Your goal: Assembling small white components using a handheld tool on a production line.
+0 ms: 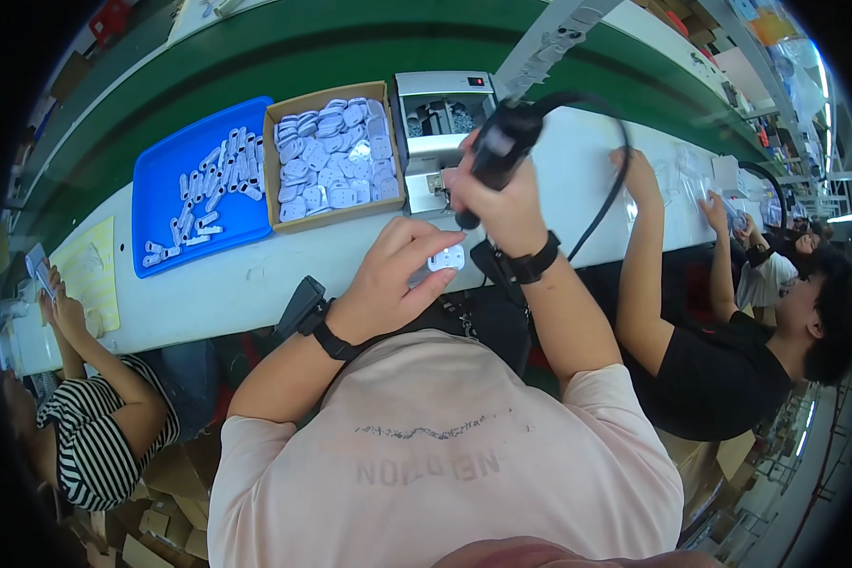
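My left hand pinches a small white plastic part with holes in it, between thumb and fingers near the table's front edge. Wrapped in my right hand is a black electric screwdriver, tilted, its lower end close above the white part. Whether its tip touches the part I cannot tell. A cable loops from the screwdriver's top down to the right. Just beyond my hands stands a screw feeder with a tray of small screws.
Left of the feeder, a cardboard box holds many flat white plastic pieces. Beside it a blue tray carries small white parts with dark ends. Co-workers sit at the white table: one in stripes at left, another in black at right.
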`<action>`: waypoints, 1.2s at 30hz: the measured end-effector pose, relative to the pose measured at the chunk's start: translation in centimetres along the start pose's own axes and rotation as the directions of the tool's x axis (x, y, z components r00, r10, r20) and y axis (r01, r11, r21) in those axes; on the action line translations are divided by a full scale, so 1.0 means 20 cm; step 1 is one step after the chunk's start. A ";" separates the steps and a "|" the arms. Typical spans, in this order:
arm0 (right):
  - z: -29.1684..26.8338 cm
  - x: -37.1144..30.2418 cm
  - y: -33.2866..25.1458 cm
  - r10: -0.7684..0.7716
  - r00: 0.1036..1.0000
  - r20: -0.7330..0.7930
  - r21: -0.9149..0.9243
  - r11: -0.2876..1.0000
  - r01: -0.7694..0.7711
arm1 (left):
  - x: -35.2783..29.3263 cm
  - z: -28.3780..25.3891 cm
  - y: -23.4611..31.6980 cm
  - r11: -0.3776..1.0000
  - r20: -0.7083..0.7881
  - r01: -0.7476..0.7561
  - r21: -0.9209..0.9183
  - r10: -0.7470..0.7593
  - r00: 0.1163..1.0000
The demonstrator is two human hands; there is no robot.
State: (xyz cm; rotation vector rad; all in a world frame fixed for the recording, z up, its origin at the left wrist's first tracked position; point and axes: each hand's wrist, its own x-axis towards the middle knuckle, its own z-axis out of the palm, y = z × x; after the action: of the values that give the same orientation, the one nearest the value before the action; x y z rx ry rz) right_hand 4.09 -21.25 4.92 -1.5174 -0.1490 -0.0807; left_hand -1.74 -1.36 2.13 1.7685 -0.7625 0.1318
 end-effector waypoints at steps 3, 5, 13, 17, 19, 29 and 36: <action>-0.03 -0.09 -0.01 0.101 0.995 0.021 -0.120 0.988 -0.097 | 0.03 -0.01 -0.01 1.000 0.031 -0.008 -0.011 0.008 0.999; -0.07 -0.15 -0.18 -0.138 0.985 -0.107 0.199 0.967 0.158 | 0.01 0.00 0.01 1.000 0.049 0.002 -0.027 0.000 0.999; 0.00 -0.19 -0.44 -0.407 0.904 0.133 0.305 0.884 0.353 | 0.02 0.03 -0.04 0.996 0.055 -0.010 -0.094 0.015 0.998; 0.02 -0.20 -0.38 -0.345 0.928 0.144 0.222 0.925 0.309 | 0.01 0.04 -0.03 0.995 0.061 -0.029 -0.095 0.034 0.998; 0.02 -0.19 -0.38 -0.382 0.911 0.159 0.160 0.920 0.357 | 0.01 0.06 -0.02 0.996 0.018 -0.031 -0.085 0.033 0.999; 0.02 -0.16 -0.35 -0.343 0.931 0.125 0.146 0.935 0.324 | 0.03 0.06 -0.04 0.992 0.005 0.023 -0.124 -0.022 1.000; 0.03 -0.17 -0.33 -0.393 0.911 0.124 0.132 0.917 0.377 | 0.03 0.06 -0.03 0.996 -0.008 0.002 -0.087 -0.002 1.000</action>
State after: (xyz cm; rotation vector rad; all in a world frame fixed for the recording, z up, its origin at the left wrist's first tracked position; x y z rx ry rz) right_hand -0.20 -21.15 10.95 -1.3701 -0.5660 -0.2725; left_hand -1.16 -2.54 1.47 1.6856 -0.7495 0.1033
